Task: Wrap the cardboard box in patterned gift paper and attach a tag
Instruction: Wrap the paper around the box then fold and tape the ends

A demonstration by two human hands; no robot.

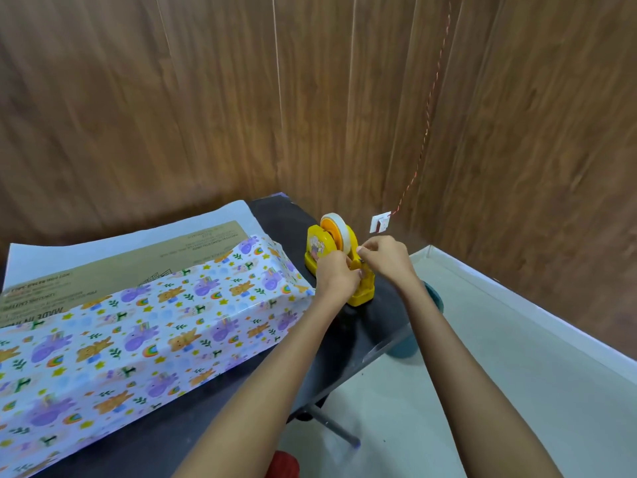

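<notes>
Box [120, 270] lies long-wise on the black table [362, 326], left of both hands. Patterned paper [138, 339] covers its near side and part of the top; a far strip of cardboard top is bare, with plain paper spread behind it.

Both hands are at the yellow dispenser [317, 250], which stands just beside the box end, near the table's right edge. Left hand [336, 274] has its fingers curled on the dispenser front. Right hand [386, 258] has its fingertips pinched together at the cutter, probably on the tape [336, 232] end; the strip is too thin to see.

A white card [379, 223] on red-white string hangs at the wall behind, likely the tag.

Risks:
- Nothing holds the paper down, so the top flap could lift or slide and the seam end up loose or crooked.
- A hard pull could drag or tip the dispenser toward the edge if the left hand slackens.
- A freed strip may fold on itself or stick to fingers.
</notes>
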